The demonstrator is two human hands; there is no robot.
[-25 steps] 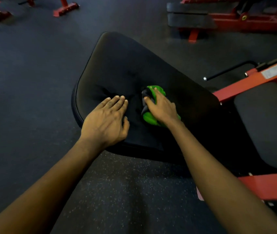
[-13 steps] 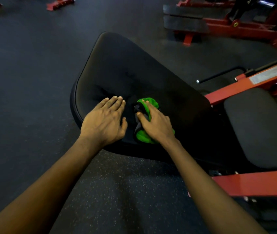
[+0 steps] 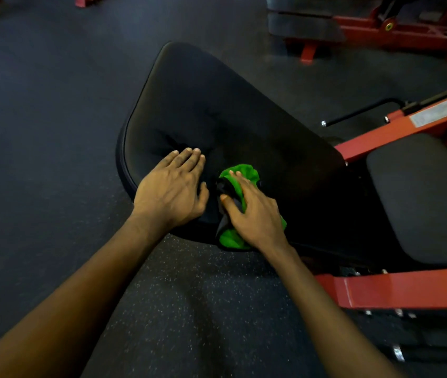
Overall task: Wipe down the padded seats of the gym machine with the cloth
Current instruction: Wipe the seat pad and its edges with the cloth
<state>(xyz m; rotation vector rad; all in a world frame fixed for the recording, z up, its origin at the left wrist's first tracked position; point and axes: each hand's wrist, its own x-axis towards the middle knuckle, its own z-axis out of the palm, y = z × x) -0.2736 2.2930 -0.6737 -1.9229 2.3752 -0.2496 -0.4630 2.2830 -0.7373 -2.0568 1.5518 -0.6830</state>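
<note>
A large black padded backrest (image 3: 216, 105) of the gym machine slopes across the middle of the view. My left hand (image 3: 171, 188) lies flat on its near edge, fingers together, holding nothing. Just to the right, my right hand (image 3: 252, 214) presses a bunched green and black cloth (image 3: 240, 173) onto the pad near its front edge. The cloth sticks out past my fingertips and under my wrist. A smaller black seat pad (image 3: 424, 197) sits to the right, untouched.
The machine's red steel frame (image 3: 407, 291) runs along the lower right and behind the seat pad. A black handle bar (image 3: 364, 111) juts out beyond the backrest. Another red machine with black pads (image 3: 306, 25) stands at the far right. Dark rubber floor (image 3: 39, 132) surrounds everything.
My right hand has dragged the cloth toward me, down the backrest to its near edge. My left hand has stayed flat in the same spot.
</note>
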